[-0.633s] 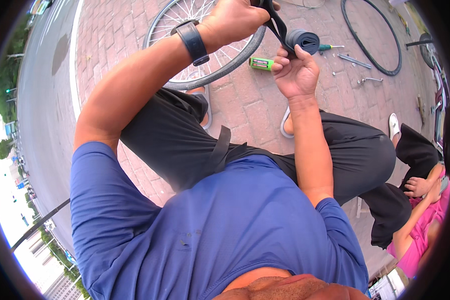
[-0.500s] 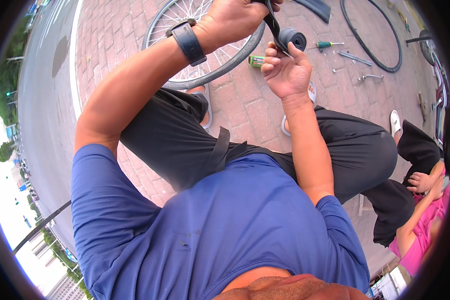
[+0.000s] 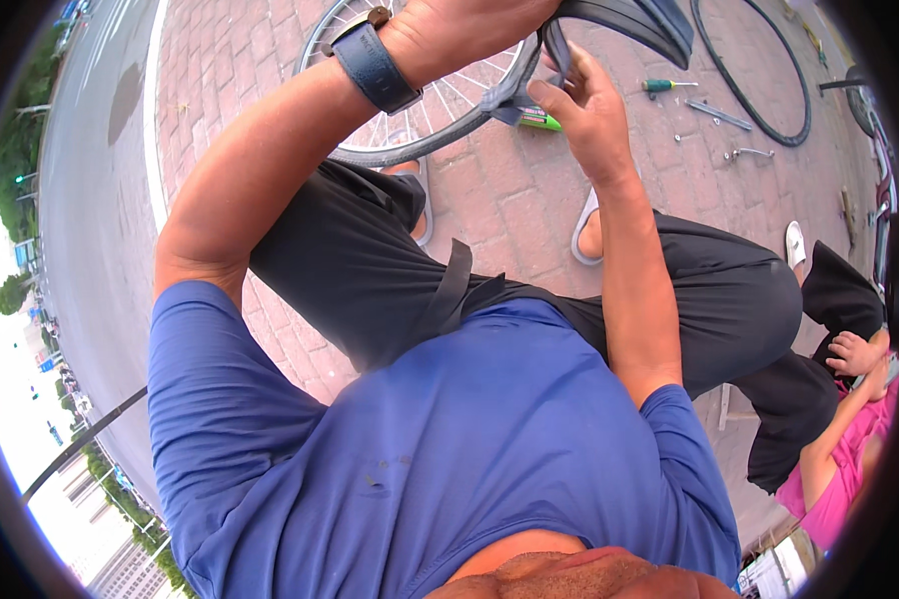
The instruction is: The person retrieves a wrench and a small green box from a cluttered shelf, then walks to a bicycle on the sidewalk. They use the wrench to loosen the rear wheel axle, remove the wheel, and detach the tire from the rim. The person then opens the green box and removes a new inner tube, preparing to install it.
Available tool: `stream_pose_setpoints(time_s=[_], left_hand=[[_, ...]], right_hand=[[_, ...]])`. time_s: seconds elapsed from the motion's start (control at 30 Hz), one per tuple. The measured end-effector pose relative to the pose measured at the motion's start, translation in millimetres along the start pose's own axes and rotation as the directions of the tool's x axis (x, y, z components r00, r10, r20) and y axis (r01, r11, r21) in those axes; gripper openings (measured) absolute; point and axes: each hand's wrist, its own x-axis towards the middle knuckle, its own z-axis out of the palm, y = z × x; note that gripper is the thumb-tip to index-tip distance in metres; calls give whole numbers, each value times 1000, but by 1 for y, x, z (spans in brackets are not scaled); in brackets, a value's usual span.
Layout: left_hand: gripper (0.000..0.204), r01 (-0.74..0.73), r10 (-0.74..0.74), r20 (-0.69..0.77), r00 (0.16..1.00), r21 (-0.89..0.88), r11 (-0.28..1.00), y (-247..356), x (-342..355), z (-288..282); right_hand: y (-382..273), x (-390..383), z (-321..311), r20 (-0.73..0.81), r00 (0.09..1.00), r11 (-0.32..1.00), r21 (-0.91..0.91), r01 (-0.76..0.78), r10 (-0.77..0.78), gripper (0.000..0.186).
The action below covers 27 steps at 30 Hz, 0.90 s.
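One spoked wheel (image 3: pixel 400 130) is seen lying on the brick pavement (image 3: pixel 509 200) at left. One black inner tube (image 3: pixel 619 20) is held up above it, the left hand (image 3: pixel 469 20) clamped on it, the right hand (image 3: pixel 579 105) pinching its strip. Further right, one green-handled screwdriver (image 3: pixel 664 86) and one loose tyre (image 3: pixel 759 70) are laid on the bricks.

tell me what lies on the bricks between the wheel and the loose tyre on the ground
In the head view, a green-handled screwdriver and a metal bar lie between the wheel and the tyre.
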Motion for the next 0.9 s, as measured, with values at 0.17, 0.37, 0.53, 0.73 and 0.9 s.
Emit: stream_pose_setpoints(time_s=[0.17, 0.37, 0.53, 0.73, 0.9], left_hand=[[21, -46, 40, -91, 995, -68, 997, 9, 2, -6], [30, 210, -308, -284, 908, -328, 921, -34, 24, -62], [37, 395, -264, -470, 842, 205, 895, -46, 6, -108], [39, 205, 89, -431, 898, 588, 782, -110, -24, -180], [34, 430, 27, -556, 830, 671, 604, -156, -54, -259]], right_hand=[[-12, 10, 8, 124, 992, 1000, 15, 3, -5, 22], [35, 25, -49, -180, 981, 928, -372, 5, -78, 25], [33, 36, -117, -300, 935, 673, -733, -101, -187, 33], [46, 63, -177, -428, 900, 683, -684, -257, -89, 37], [43, 71, -238, -586, 807, 694, -612, -379, -76, 37]])
